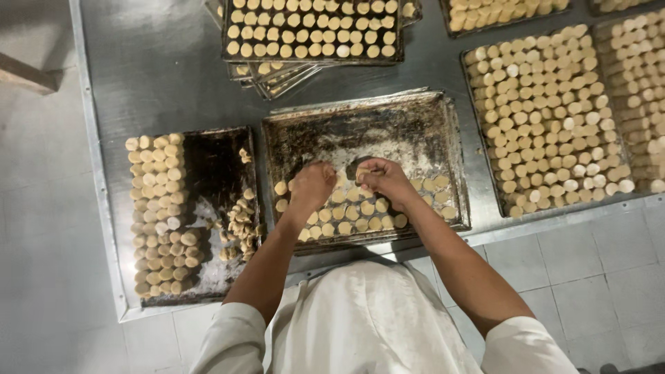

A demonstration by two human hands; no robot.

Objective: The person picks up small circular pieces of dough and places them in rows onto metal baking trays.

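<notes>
On the left of the grey sheet-metal counter (159, 62) lies a dark, flour-dusted rectangular baking tray (218, 163), its long axis running away from the person. Pale round dough pieces (158, 208) stand in tidy columns along its left half, with a loose heap near its right edge.

Just to its right, straight before the person, sits a blackened, well-worn rectangular metal tray (388, 128), long axis across the view. Its far half is bare and smeared with flour; its near half carries rows of small pale dough rounds (360, 215).

The left hand (313, 183) comes in from the lower left, forearm angled up and to the right, knuckles uppermost, fingers curled down onto the rows; what it grips I cannot tell. The right hand (382, 179) reaches in from the lower right, elbow bent, fingers clenched at the far edge of the rows; whether it grasps a dough piece is hidden. The two hands are close, almost touching. White short sleeves and a white garment (367, 318) fill the bottom.

Behind, a stack of dark trays filled with dough rounds (312, 31) stands askew. To the right lies a full rectangular tray of pale dough rounds (547, 118), slightly tilted, long axis running away, and further full trays (637, 97) touch the right edge. The counter stands over a pale tiled floor (596, 291).
</notes>
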